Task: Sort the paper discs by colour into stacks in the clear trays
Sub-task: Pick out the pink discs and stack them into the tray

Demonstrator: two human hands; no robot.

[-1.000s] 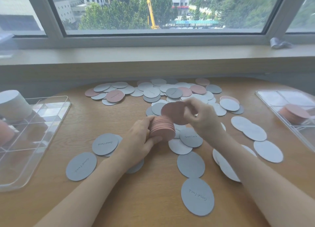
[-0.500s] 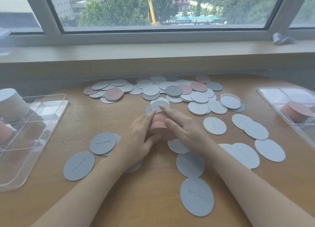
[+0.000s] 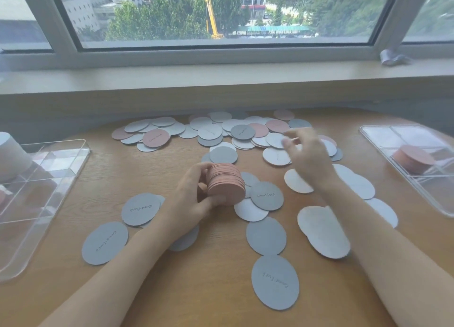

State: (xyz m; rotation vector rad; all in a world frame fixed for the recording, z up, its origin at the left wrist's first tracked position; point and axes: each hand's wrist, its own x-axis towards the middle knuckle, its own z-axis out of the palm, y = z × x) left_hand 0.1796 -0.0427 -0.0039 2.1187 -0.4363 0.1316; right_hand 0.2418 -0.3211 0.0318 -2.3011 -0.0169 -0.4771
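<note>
Fingers of the left hand (image 3: 194, 199) grip a pink disc stack (image 3: 227, 184) above the bench (image 3: 216, 290); the right hand (image 3: 309, 154) hovers, blurred, grip unclear. Right tray (image 3: 383, 140) holds pink discs (image 3: 414, 158).

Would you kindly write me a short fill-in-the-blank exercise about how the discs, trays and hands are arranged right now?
1. The left hand grips a stack of ____ discs.
2. The pink stack already sorted sits in the tray on the ____ side.
3. The right hand is raised over the loose discs at the table's ____ edge.
4. The nearest disc to the camera is ____ in colour.

Missing words: pink; right; far; grey
</note>
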